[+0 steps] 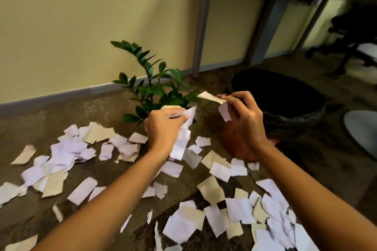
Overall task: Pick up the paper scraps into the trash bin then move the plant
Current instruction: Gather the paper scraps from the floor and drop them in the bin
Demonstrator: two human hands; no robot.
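White and tan paper scraps [61, 157] lie scattered over the brown floor, left, centre and lower right. My left hand [163, 126] is raised above them, shut on a bunch of white scraps [183, 138] that hang down from it. My right hand [242, 120] is lifted beside it and pinches a tan and a white scrap [214, 99] between its fingers. A green leafy plant [151, 87] stands just behind my hands; its terracotta pot [230, 138] is partly hidden by my right hand. The black trash bin [285, 104] stands open just right of the plant.
A yellow wall with a grey baseboard [61, 96] runs behind the plant. Grey table legs [201, 20] stand at the back. A black office chair [350, 32] sits at far right, and a pale round base [363, 130] lies on the floor right of the bin.
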